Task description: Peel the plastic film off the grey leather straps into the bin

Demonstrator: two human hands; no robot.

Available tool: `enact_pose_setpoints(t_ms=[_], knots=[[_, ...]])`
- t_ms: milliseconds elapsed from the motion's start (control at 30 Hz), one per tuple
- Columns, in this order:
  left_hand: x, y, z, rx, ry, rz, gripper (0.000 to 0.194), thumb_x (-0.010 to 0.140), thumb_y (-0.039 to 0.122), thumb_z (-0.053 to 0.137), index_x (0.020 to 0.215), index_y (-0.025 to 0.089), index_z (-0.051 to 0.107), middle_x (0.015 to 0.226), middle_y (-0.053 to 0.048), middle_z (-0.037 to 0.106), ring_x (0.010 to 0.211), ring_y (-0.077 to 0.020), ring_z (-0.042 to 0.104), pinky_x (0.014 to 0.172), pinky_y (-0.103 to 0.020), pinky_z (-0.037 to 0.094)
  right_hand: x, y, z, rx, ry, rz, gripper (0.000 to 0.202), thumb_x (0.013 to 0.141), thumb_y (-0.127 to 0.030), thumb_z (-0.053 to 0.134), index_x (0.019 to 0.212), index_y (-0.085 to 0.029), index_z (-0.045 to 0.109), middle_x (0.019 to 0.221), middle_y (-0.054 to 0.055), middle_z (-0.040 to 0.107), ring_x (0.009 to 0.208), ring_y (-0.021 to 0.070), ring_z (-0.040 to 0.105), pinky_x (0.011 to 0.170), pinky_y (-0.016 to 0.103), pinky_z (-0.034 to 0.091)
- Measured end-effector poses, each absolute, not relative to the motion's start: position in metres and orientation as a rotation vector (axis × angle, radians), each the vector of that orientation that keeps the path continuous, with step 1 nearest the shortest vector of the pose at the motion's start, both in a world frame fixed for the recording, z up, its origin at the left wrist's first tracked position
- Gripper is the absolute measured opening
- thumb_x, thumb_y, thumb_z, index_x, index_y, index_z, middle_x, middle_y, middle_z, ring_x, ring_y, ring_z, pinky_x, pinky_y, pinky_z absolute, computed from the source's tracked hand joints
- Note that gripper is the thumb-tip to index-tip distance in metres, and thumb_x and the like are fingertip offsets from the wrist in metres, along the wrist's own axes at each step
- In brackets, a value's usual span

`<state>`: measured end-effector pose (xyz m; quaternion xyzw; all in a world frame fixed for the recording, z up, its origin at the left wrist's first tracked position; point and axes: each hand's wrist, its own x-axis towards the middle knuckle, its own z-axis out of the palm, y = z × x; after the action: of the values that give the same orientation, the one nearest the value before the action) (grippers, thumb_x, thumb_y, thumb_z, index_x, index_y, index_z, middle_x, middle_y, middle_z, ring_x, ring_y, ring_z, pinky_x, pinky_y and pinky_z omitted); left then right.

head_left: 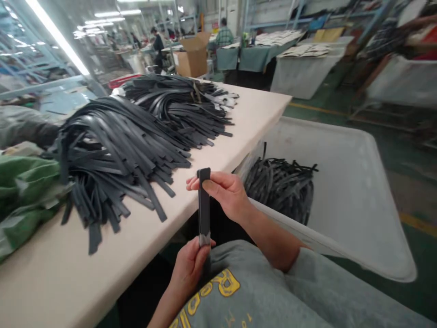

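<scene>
Between my hands, upright in front of my body, is a black strap point(204, 205) that looks flat and folded or layered. My right hand point(229, 193) pinches it near its upper end, thumb on the near face and fingers behind. Around its lower end, where a greyish patch shows, my left hand point(193, 262) is closed. Just beyond, on the table point(218, 157), lies a big heap of similar black straps point(126, 136), their ends spread toward me. Whatever lies under my left fingers is hidden.
At my right stands a large white bin point(348, 182) with black strips point(282, 187) piled inside. Green cloth point(27, 196) lies on the table's left. Farther back are a cardboard box point(192, 54), a white cart point(303, 68) and people at work.
</scene>
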<state>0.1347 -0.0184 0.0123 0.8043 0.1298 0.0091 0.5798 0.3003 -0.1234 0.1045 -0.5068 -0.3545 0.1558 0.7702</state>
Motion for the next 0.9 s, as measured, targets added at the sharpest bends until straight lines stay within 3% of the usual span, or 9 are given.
enact_pose_setpoints(t_ms=[200, 367, 433, 467, 533, 600, 667, 800, 900], knots=[[0.139, -0.007, -0.015, 1.719, 0.376, 0.023, 0.04, 0.085, 0.042, 0.063, 0.123, 0.029, 0.065, 0.119, -0.006, 0.07, 0.109, -0.0276, 0.064, 0.098, -0.037, 0.046, 0.346, -0.192, 0.107, -1.424, -0.654, -0.139, 0.029, 0.096, -0.046, 0.053, 0.095, -0.024, 0.072, 0.104, 0.004, 0.074, 0.104, 0.0232, 0.068, 0.098, 0.042, 0.051], [0.117, 0.009, -0.043, 1.545, 0.621, -0.037, 0.049, 0.084, 0.055, 0.063, 0.125, 0.027, 0.062, 0.121, -0.01, 0.068, 0.106, -0.0278, 0.066, 0.099, -0.04, 0.046, 0.431, -0.266, 0.122, -1.828, -0.554, -0.825, 0.028, 0.099, -0.036, 0.047, 0.104, -0.022, 0.071, 0.11, 0.008, 0.072, 0.11, 0.0261, 0.066, 0.1, 0.044, 0.048], [0.108, 0.011, -0.052, 1.485, 0.66, -0.061, 0.054, 0.082, 0.059, 0.063, 0.125, 0.025, 0.061, 0.119, -0.012, 0.069, 0.103, -0.0278, 0.067, 0.096, -0.04, 0.048, 0.462, -0.29, 0.117, -2.067, -0.639, -0.969, 0.024, 0.096, -0.031, 0.053, 0.107, -0.025, 0.073, 0.127, 0.007, 0.067, 0.127, 0.0294, 0.055, 0.108, 0.046, 0.04], [0.106, 0.01, -0.056, 1.469, 0.665, -0.073, 0.056, 0.082, 0.06, 0.063, 0.126, 0.025, 0.061, 0.118, -0.012, 0.069, 0.101, -0.0275, 0.068, 0.095, -0.04, 0.048, 0.476, -0.297, 0.112, -2.12, -0.602, -1.095, 0.026, 0.091, -0.028, 0.06, 0.114, -0.028, 0.071, 0.137, 0.005, 0.06, 0.135, 0.0328, 0.046, 0.112, 0.049, 0.034], [0.106, 0.01, -0.065, 1.467, 0.68, -0.063, 0.058, 0.082, 0.062, 0.063, 0.125, 0.024, 0.061, 0.116, -0.013, 0.07, 0.097, -0.0261, 0.068, 0.092, -0.039, 0.049, 0.494, -0.297, 0.096, -2.071, -0.575, -1.276, 0.056, 0.079, -0.023, 0.075, 0.132, -0.034, 0.062, 0.15, 0.002, 0.047, 0.138, 0.0374, 0.041, 0.113, 0.048, 0.033], [0.11, 0.012, -0.075, 1.468, 0.702, -0.03, 0.061, 0.08, 0.065, 0.062, 0.125, 0.023, 0.061, 0.113, -0.013, 0.07, 0.095, -0.0253, 0.068, 0.09, -0.038, 0.049, 0.5, -0.28, 0.081, -2.081, -0.614, -1.192, 0.073, 0.081, -0.019, 0.071, 0.144, -0.045, 0.044, 0.156, -0.009, 0.034, 0.144, 0.0352, 0.031, 0.117, 0.045, 0.028], [0.115, 0.014, -0.085, 1.432, 0.72, -0.031, 0.068, 0.077, 0.069, 0.062, 0.126, 0.023, 0.061, 0.113, -0.013, 0.07, 0.095, -0.0257, 0.067, 0.087, -0.038, 0.049, 0.494, -0.249, 0.071, -2.069, -0.683, -1.116, 0.069, 0.088, -0.022, 0.062, 0.148, -0.046, 0.037, 0.157, -0.009, 0.032, 0.145, 0.0363, 0.03, 0.118, 0.05, 0.026], [0.117, 0.02, -0.102, 1.359, 0.717, -0.104, 0.078, 0.071, 0.073, 0.063, 0.125, 0.018, 0.061, 0.114, -0.015, 0.069, 0.095, -0.027, 0.067, 0.083, -0.039, 0.048, 0.463, -0.16, 0.054, -2.027, -1.002, -0.921, 0.046, 0.095, -0.028, 0.052, 0.14, -0.019, 0.051, 0.145, 0.014, 0.05, 0.133, 0.036, 0.048, 0.109, 0.055, 0.04], [0.119, 0.022, -0.105, 1.349, 0.717, -0.1, 0.073, 0.071, 0.068, 0.064, 0.122, 0.016, 0.062, 0.111, -0.014, 0.069, 0.091, -0.0253, 0.066, 0.082, -0.038, 0.047, 0.432, -0.086, 0.035, -1.981, -1.406, -0.704, 0.036, 0.095, -0.018, 0.048, 0.131, -0.014, 0.056, 0.139, 0.017, 0.054, 0.13, 0.0292, 0.051, 0.108, 0.048, 0.043]])
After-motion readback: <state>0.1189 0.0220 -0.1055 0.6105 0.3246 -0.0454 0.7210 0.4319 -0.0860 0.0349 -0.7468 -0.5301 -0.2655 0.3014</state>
